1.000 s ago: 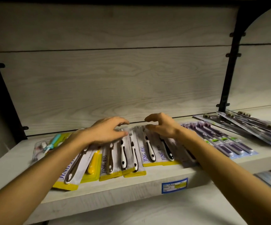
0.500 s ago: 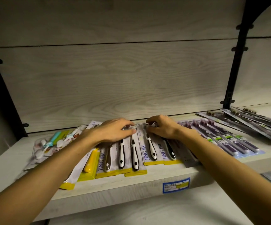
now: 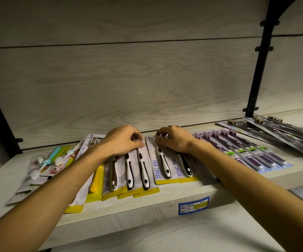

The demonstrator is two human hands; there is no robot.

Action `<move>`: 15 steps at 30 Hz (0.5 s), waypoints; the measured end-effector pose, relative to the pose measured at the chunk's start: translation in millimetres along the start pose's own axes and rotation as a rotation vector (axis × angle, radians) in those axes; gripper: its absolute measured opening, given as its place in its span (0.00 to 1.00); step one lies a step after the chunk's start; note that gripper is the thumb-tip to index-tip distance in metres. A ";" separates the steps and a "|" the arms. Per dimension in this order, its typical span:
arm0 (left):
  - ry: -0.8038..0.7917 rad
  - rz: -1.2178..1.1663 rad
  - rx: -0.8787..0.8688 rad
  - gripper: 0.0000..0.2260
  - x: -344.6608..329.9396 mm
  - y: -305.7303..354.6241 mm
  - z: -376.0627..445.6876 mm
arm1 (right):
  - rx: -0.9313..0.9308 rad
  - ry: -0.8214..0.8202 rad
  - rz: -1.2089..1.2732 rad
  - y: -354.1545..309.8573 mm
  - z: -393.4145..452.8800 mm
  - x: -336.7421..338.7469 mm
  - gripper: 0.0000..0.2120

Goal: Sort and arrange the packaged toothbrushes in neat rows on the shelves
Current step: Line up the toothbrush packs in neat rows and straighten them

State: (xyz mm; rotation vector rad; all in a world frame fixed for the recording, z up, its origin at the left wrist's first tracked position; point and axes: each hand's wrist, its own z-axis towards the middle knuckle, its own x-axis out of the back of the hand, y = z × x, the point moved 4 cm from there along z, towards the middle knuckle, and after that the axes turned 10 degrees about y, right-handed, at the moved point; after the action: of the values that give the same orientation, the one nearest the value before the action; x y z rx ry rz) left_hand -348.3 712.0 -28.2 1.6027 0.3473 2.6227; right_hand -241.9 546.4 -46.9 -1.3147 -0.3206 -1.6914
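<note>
My left hand (image 3: pixel 122 140) and right hand (image 3: pixel 174 140), fingers curled, pinch the top edges of yellow-edged toothbrush packs (image 3: pixel 141 171) lying in overlapping rows on the wooden shelf (image 3: pixel 147 202); purple packs (image 3: pixel 247 151) lie alongside.

I read "JING PAI" in blue letters running lengthwise on the yellow-edged toothbrush cards (image 3: pixel 167 168) at six o'clock, twice on the middle pair and partly on the card (image 3: pixel 107 184) toward seven. The blue-and-yellow price tag (image 3: pixel 193 205) on the shelf edge (image 3: pixel 129 213) stays illegible to me.
</note>
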 end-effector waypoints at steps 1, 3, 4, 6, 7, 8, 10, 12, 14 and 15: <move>0.013 -0.003 0.009 0.12 1.7 -1.9 0.1 | 0.007 -0.001 -0.015 -0.7 -0.1 -0.3 0.19; 0.026 -0.027 0.027 0.11 4.7 -5.2 1.0 | 0.018 -0.004 -0.052 -1.3 -0.3 -1.0 0.19; 0.030 -0.038 0.034 0.11 6.1 -6.7 1.5 | 0.017 -0.009 -0.062 -1.9 -0.7 -1.5 0.19; 0.051 -0.066 0.048 0.10 7.9 -9.8 2.9 | 0.016 -0.017 -0.064 -3.1 -1.5 -1.8 0.20; 0.062 -0.091 0.057 0.10 7.4 -10.8 3.4 | 0.017 -0.019 -0.061 -3.7 -2.0 -1.5 0.20; 0.066 -0.121 0.064 0.09 5.5 -10.7 3.6 | 0.018 -0.017 -0.055 -4.3 -2.5 -1.1 0.20; 0.045 -0.146 0.060 0.09 -1.7 -6.8 3.8 | 0.020 -0.006 -0.028 -5.8 -3.1 0.4 0.18; 0.006 -0.106 0.029 0.09 -10.4 0.4 4.6 | 0.008 -0.006 0.023 -7.9 -3.2 1.3 0.17; -0.004 -0.066 -0.007 0.10 -13.4 6.6 7.7 | -0.016 -0.013 0.087 -9.7 -2.4 1.2 0.18; -0.004 -0.068 -0.012 0.12 -13.5 8.3 10.3 | -0.033 -0.014 0.120 -9.9 -1.5 1.7 0.19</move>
State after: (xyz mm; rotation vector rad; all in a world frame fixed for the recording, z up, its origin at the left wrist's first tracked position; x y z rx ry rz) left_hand -332.4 703.5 -33.6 1.5641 0.3786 2.5665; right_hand -250.6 549.7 -42.8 -1.3439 -0.2183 -1.5931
